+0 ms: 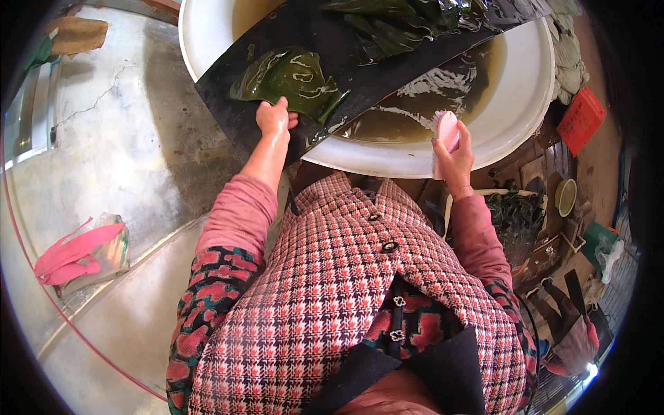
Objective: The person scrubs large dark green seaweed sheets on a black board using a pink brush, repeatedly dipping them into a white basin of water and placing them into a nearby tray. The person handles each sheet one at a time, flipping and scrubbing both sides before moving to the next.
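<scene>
A broad, wet green kelp blade [287, 76] lies on a black board [228, 90] that slopes across a large white tub. My left hand [277, 119] is closed on the blade's near edge, at the board's lower side. More dark green kelp [401, 24] lies in folds farther up the board. In my right hand [454, 155] is a pink scrub brush [448, 131] with pale bristles, its fingers wrapped round it. The brush is over the tub's near rim, apart from the kelp.
Brownish water stands in the white tub [512, 104]. To its right are pale bundled sacks [566, 55] and a red printed sheet [581, 121]. A container of dark kelp [515, 218] sits below right, beside a small round bowl [565, 197]. A pink cloth [72, 256] hangs over a bag at left.
</scene>
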Demonstrator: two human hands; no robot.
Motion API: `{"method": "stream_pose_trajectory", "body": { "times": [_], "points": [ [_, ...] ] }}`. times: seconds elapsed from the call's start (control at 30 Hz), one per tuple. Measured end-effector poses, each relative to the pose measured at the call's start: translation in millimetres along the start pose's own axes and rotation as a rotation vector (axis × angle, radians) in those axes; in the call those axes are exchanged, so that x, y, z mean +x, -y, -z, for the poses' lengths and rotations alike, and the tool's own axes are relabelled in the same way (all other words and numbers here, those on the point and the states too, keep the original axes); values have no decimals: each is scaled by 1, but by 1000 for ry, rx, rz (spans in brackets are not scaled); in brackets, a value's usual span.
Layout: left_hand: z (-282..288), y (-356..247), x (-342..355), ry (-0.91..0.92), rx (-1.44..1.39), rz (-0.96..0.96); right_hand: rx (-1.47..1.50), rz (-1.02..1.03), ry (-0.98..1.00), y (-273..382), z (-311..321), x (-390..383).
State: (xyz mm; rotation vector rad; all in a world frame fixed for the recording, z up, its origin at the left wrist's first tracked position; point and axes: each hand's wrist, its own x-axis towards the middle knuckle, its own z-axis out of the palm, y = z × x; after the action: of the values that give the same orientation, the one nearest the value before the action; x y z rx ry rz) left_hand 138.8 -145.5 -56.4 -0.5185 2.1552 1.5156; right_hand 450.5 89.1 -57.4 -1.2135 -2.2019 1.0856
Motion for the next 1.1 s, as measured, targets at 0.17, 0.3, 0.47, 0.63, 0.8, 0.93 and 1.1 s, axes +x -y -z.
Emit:
{"method": "stream_pose_trajectory", "body": {
  "times": [0.17,0.3,0.47,0.63,0.8,0.93,1.1],
  "points": [
    [34,-6,-26,-68,608,-618,12,78,45,50,-33,28],
    [31,-21,0,-154,760,-1240,76,176,270,151,-89,48],
    [7,-3,32,66,1407,-982,4,369,409,240,-199,59],
    [5,6,32,-54,1137,-1108,-327,269,408,188,-216,71],
    [1,-1,28,-8,1192,-1030,-415,212,389,140,-140,55],
    [3,0,28,8,1189,-1057,-345,764,282,189,-176,73],
    [5,1,28,16,1226,-1056,-254,341,480,231,-231,95]
  ]
}}
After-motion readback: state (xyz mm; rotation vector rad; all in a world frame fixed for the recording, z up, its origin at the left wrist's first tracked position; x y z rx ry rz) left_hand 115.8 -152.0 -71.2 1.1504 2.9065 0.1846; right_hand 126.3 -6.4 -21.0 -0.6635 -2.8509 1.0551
